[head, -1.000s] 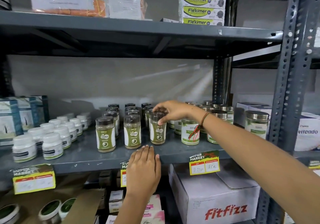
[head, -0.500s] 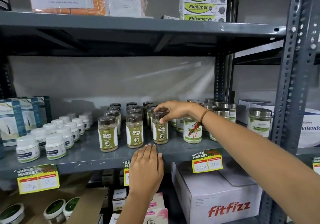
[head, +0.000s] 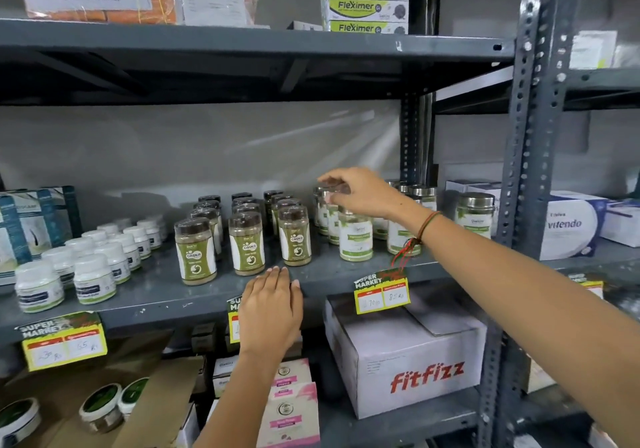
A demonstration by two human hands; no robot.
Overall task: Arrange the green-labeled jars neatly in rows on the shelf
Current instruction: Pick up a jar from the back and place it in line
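Note:
Brown-lidded jars with green labels stand in three rows running front to back on the grey shelf (head: 152, 297); the front ones are the left jar (head: 196, 253), the middle jar (head: 246, 244) and the right jar (head: 294, 236). To their right is a group of steel-lidded jars with white-and-green labels (head: 356, 238). My right hand (head: 363, 193) reaches over that group, fingers closed on the lid of a rear steel-lidded jar (head: 324, 215). My left hand (head: 272, 312) lies flat on the shelf's front edge, holding nothing.
Small white tubs (head: 93, 276) fill the shelf's left part, with blue boxes (head: 20, 226) behind them. One steel-lidded jar (head: 474, 215) stands apart by the upright post (head: 523, 170). A fitfizz carton (head: 412, 361) sits below. Price tags (head: 381, 295) hang on the edge.
My right hand left the front right brown-lidded jar and moved right and back onto a steel-lidded jar's lid. My left hand stays on the shelf edge.

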